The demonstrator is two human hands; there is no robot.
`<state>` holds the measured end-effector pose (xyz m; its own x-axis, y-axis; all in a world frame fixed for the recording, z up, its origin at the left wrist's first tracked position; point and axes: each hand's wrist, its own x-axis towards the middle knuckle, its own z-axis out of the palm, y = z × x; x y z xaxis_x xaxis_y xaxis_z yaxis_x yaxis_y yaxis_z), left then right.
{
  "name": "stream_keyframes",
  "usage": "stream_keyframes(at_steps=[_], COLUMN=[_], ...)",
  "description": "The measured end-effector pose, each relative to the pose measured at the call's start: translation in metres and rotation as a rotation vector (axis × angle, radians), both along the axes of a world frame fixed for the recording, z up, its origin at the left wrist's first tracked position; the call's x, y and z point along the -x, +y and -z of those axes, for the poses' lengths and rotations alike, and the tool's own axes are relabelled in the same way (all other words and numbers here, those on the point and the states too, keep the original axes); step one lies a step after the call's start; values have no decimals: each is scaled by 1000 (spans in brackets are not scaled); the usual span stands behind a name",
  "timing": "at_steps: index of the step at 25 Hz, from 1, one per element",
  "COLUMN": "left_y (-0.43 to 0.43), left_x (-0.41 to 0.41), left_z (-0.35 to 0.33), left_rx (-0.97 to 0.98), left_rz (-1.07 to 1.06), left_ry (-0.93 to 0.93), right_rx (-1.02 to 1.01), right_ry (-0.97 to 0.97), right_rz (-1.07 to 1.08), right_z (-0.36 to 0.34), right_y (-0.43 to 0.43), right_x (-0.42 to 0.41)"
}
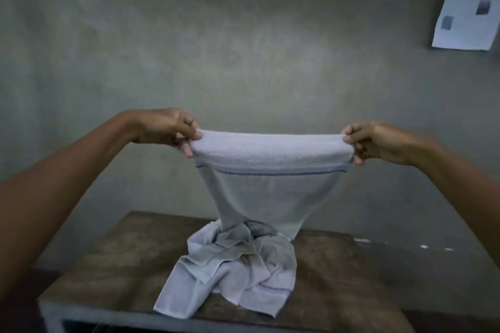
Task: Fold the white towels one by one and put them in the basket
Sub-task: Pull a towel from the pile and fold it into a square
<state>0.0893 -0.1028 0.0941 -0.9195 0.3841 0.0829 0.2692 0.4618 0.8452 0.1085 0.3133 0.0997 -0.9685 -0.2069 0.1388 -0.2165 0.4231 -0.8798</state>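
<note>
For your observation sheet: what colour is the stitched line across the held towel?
Blue stitching on the white towel; head view.

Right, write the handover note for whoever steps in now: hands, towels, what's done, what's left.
Left hand: pinches the left end of the lifted towel's top edge.
Right hand: pinches the right end.
The lifted towel hangs stretched between them above the table, its lower end reaching the crumpled pile of white towels lying there.
The basket is not in view.
Done: no finished folded towel shows.
Left: fold the lifted towel, put it in the basket, then take the pile one by one.
</note>
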Motion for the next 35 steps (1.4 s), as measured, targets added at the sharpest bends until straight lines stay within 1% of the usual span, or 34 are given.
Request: stream_keyframes(at_steps=[3, 5, 7, 10, 11, 13, 17, 20, 23, 25, 28, 31, 33, 35], left_y=[-7, -5, 0, 10, 12, 16, 31, 45, 51, 54, 56, 47, 42, 42], left_x=[-12, -8, 4, 28, 37, 57, 109, 171, 234, 260, 281, 285, 286, 286], left_z=[52, 94, 144, 220, 242, 275, 303, 323, 346, 363, 390, 396, 392, 388], left_rx=[171, 238, 275, 320, 331, 325, 149, 97, 95, 125, 187, 265, 246, 183], left_rz=[166, 227, 221, 123, 74, -36, -235, -385, -454, -455, -345, -239, -169, -135], left_ry=[-292, -388, -427, -429, -404, -298, -141, -41, -24, -65, -179, -317, -344, -330], right_rx=[-79, -137, -220, -310, -326, -340, -291, -269, -236, -269, -336, -361, -341, -308], right_ry=[-331, -466, -523, -501, -477, -407, -231, -134, -80, -95, -176, -249, -254, -235], right_rz=[-200, -248, -259, -179, -136, -57, 108, 197, 268, 253, 197, 146, 139, 133], right_z=[55, 98, 145, 223, 247, 282, 313, 335, 360, 377, 408, 422, 422, 417], right_y=[9, 13, 13, 10, 10, 10, 10, 9, 11, 12, 14, 16, 17, 16], right_x=[-16, -14, -7, 12, 21, 38, 92, 156, 225, 258, 292, 303, 304, 300])
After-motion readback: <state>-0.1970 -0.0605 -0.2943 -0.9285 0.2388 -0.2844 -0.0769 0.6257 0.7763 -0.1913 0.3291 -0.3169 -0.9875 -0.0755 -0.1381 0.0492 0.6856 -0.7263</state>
